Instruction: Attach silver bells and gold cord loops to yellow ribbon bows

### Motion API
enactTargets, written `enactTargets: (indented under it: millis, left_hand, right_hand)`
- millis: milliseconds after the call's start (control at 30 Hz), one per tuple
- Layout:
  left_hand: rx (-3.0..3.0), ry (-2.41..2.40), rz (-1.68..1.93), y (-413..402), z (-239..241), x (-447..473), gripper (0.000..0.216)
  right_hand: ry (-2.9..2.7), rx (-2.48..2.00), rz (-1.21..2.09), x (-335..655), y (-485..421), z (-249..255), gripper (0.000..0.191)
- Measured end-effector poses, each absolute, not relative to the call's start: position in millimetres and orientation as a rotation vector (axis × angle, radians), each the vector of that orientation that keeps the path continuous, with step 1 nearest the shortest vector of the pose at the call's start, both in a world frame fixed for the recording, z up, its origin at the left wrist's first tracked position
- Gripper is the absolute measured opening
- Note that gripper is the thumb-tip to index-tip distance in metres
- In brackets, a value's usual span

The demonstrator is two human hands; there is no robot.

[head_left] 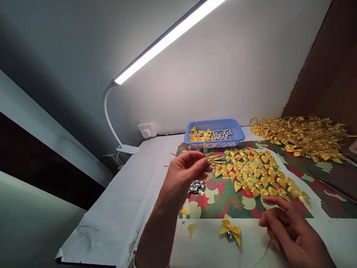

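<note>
My left hand [190, 168] is raised over the patterned sheet, thumb and fingertips pinched together. A thin gold strip [204, 147] stands up from that pinch. At the lower right, my right hand [290, 228] has its thumb and index finger closed; what is between them is too small to make out. A pale thread [257, 262] curves near this hand toward a yellow ribbon bow [227, 226] with a silver bell [230, 236] under it. Behind my left hand lie loose gold strips [216, 159], and silver bells [197, 187] sit partly hidden below its wrist.
Many yellow bows [256, 172] cover the sheet [224, 202]. A blue basket [237, 139] at the back holds bows and bells. Gold-stringed bows [304, 137] are heaped at back right. A lit lamp [175, 38] arches overhead. A yellow scrap [191, 229] lies in front.
</note>
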State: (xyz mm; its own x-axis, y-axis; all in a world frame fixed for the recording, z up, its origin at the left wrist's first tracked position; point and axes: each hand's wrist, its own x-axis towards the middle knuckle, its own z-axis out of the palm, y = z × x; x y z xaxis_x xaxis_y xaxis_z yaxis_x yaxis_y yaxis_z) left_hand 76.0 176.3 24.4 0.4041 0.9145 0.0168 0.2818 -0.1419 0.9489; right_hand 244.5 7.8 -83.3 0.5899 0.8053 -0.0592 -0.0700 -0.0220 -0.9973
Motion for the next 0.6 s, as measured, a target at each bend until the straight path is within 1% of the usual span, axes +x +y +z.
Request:
enactTargets:
  millis: [67,133,233,300,367,433,467,533,600]
  left_hand:
    - [1.545,0.969,0.727,147,20,75,0.025]
    - [1.429,0.911,0.666,121,13,72,0.022]
    - [1.144,0.856,0.673,94,4,70,0.017]
    - [1.149,0.852,0.694,84,1,72,0.013]
    - [1.274,0.873,0.719,78,1,77,0.007]
    - [1.473,0.905,0.756,75,4,82,0.002]
    - [1.579,0.916,0.781,75,4,84,0.005]
    - [1.722,0.935,0.856,76,0,83,0.009]
    - [1.678,0.947,0.908,74,-15,75,0.013]
  right_hand:
    - [-0.621,-1.414,0.783,244,6,-79,0.041]
    - [-0.583,-1.392,0.815,243,4,-73,0.040]
    - [-0.552,-1.296,0.961,238,3,-58,0.039]
    - [-0.562,-1.227,1.070,234,6,-48,0.040]
    - [-0.625,-1.190,1.103,230,11,-39,0.035]
    - [-0.781,-1.158,1.022,227,16,-35,0.023]
    - [-0.880,-1.144,0.949,227,17,-33,0.019]
    - [-1.025,-1.137,0.794,227,19,-33,0.017]
    - [-1.044,-1.167,0.682,228,18,-36,0.016]
